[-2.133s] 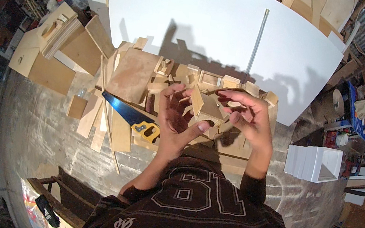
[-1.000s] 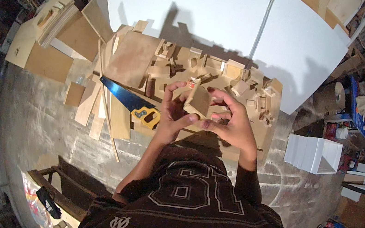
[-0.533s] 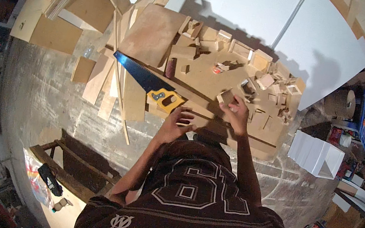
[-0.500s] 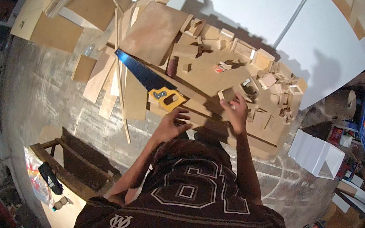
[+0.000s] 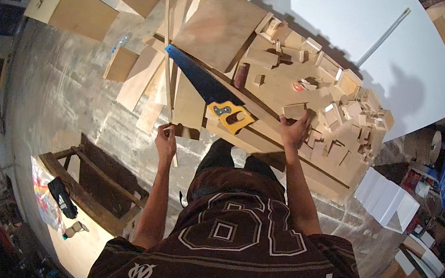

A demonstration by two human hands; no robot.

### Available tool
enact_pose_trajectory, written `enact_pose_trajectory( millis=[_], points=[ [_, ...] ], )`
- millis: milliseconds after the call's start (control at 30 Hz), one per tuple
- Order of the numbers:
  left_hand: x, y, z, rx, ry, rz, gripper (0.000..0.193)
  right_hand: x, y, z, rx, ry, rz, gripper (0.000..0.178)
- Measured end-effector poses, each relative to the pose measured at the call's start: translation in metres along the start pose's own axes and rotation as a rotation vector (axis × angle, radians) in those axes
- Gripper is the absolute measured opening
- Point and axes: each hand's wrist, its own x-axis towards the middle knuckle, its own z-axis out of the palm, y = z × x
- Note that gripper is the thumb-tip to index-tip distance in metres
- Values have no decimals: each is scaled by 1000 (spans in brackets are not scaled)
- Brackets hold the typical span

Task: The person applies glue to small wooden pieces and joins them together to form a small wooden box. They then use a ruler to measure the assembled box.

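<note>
My left hand (image 5: 165,142) is at the lower part of a long thin wooden strip (image 5: 165,82), its fingertips pinched together on it. The strip runs up past the tip of a handsaw (image 5: 199,79) with a dark blade and yellow handle, which lies across the boards. To the right of the saw handle, my right hand (image 5: 295,132) has thumb and fingers on either side of a small flat wooden piece (image 5: 294,110). The hand partly hides that piece. Small open wooden boxes (image 5: 350,83) and loose blocks crowd the worktop just beyond it.
A large plywood sheet (image 5: 218,27) and a reddish-brown cylinder (image 5: 241,76) lie beyond the saw. Wooden cabinets (image 5: 75,13) stand far left, a white box (image 5: 384,200) at right. A wooden frame bench (image 5: 97,178) with a black pouch (image 5: 62,198) beside it is lower left.
My left hand has moved left from beside the saw handle to the wooden strip and pinched it. My right hand remains at the small piece, which has shifted slightly left relative to the boxes.
</note>
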Motion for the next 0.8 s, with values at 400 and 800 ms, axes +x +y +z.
enact_pose_trajectory(
  millis=[400,800],
  points=[
    [19,-47,-3,-256,-124,-41,38,2,9,-3,85,77,-127,96],
    [26,-32,-2,-478,-118,-254,25,-40,-11,6,297,-75,-555,55]
  ],
)
